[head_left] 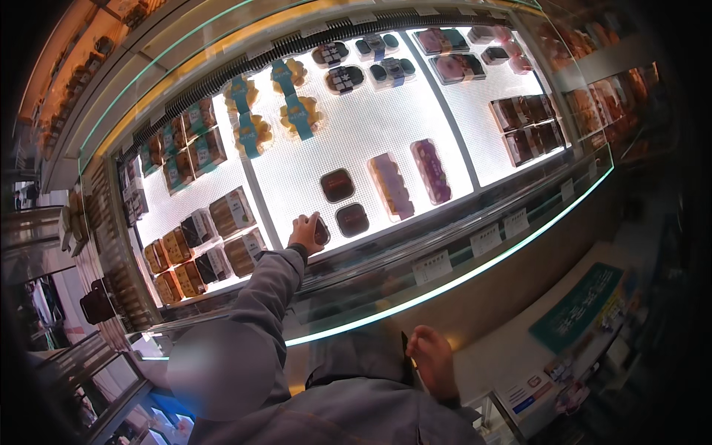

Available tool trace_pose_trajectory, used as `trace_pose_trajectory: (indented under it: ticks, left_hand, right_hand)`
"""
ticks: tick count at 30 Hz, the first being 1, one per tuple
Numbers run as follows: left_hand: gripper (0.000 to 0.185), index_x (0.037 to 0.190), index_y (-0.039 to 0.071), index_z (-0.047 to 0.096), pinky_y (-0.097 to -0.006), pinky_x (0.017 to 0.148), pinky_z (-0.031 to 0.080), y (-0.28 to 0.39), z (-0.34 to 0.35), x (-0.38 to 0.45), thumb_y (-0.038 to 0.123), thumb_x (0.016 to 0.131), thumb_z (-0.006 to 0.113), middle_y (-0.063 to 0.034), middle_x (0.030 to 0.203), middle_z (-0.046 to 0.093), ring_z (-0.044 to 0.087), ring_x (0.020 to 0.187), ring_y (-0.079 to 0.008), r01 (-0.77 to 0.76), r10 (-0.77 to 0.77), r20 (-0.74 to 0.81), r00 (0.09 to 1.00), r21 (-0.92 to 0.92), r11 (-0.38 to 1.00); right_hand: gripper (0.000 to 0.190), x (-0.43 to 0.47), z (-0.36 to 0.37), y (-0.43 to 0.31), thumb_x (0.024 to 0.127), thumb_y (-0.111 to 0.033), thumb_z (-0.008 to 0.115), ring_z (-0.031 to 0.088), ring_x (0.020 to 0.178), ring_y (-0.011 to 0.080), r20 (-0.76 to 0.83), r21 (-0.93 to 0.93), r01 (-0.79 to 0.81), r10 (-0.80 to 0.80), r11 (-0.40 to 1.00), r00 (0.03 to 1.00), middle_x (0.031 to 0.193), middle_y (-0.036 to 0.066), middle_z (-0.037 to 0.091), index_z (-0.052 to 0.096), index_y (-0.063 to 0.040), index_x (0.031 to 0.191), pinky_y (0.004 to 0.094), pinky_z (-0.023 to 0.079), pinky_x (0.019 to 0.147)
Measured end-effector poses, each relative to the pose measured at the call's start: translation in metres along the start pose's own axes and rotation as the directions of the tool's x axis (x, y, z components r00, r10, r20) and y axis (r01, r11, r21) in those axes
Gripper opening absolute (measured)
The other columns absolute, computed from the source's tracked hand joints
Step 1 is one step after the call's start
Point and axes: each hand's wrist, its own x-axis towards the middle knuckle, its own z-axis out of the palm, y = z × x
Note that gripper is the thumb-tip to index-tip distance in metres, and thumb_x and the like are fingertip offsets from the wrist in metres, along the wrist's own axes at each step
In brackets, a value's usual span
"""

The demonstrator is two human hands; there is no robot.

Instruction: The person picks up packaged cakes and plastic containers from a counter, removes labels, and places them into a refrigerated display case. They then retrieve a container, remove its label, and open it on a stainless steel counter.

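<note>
My left hand reaches over the front glass into a lit display case, its fingers around a small dark square food container on the white perforated shelf. Two similar containers lie beside it, a dark square pack close to the right and another dark pack behind. Outside the glass, my right hand is raised near my body, its fingers curled against a thin dark object seen edge-on. What that object is cannot be made out.
The front glass edge curves between my body and the shelf. Purple-toned long packs lie to the right, boxed pastries to the left, and yellow packs with teal bands behind. A counter with a green mat stands lower right.
</note>
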Motion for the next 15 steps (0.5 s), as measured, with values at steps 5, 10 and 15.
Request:
trace_pose_trajectory:
  ticks: [5, 10, 15]
  left_hand:
    - [0.100, 0.141, 0.015, 0.035, -0.0488, 0.099, 0.043, 0.033, -0.073, -0.023, 0.028, 0.056, 0.086, -0.0193, 0.125, 0.045, 0.044, 0.118, -0.0402, -0.213, 0.198, -0.088, 0.976, -0.225, 0.951]
    - [0.098, 0.141, 0.011, 0.035, -0.0404, 0.096, 0.046, 0.153, -0.184, -0.110, 0.021, 0.058, 0.088, -0.0152, 0.131, 0.046, 0.048, 0.121, -0.0314, -0.517, 0.463, -0.237, 0.854, -0.482, 0.707]
    - [0.093, 0.138, 0.009, 0.041, -0.0378, 0.096, 0.047, 0.230, -0.237, -0.179, 0.019, 0.059, 0.089, -0.0145, 0.131, 0.048, 0.048, 0.121, -0.0304, -0.715, 0.679, -0.266, 0.684, -0.428, 0.553]
  right_hand:
    - [0.025, 0.001, -0.001, -0.010, 0.090, 0.001, 0.053, 0.057, 0.084, 0.0156, 0.049, -0.130, 0.072, -0.066, 0.989, 0.997, 0.094, 0.007, 0.060, 0.058, 0.001, 0.115, 0.0284, 0.047, 0.078]
    - [0.029, 0.004, 0.039, -0.039, 0.093, -0.006, 0.055, 0.057, 0.090, 0.0147, 0.244, -0.374, 0.278, -0.196, 0.885, 0.950, 0.101, 0.008, 0.060, 0.053, 0.001, 0.122, 0.0284, 0.047, 0.080]
    - [0.053, -0.014, 0.084, -0.063, 0.093, -0.023, 0.065, 0.058, 0.100, 0.0152, 0.513, -0.381, 0.562, -0.338, 0.734, 0.789, 0.120, 0.011, 0.057, 0.045, 0.002, 0.134, 0.0284, 0.048, 0.085]
